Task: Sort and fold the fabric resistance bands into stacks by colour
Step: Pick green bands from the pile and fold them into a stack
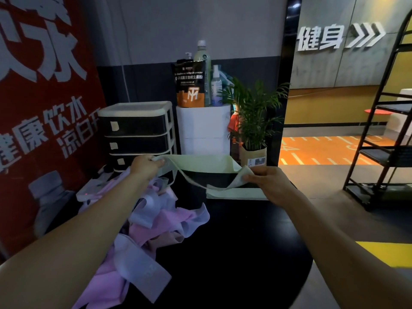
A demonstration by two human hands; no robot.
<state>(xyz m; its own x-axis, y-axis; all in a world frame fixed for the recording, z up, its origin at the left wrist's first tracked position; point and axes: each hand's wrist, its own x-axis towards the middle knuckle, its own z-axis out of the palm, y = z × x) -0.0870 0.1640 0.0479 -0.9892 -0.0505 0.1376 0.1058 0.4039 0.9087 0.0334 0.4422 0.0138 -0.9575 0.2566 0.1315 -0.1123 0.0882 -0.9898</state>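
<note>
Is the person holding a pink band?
No, both hands, left and right, pinch a green band; the pink bands lie in the pile below.

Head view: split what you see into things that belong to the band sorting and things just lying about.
Belongs to the job:
green band, held stretched between left hand and right hand
folded green stack
pink and lilac pile

Lying about:
drawer unit
powder pouch
bottles
potted plant
black rack
</note>
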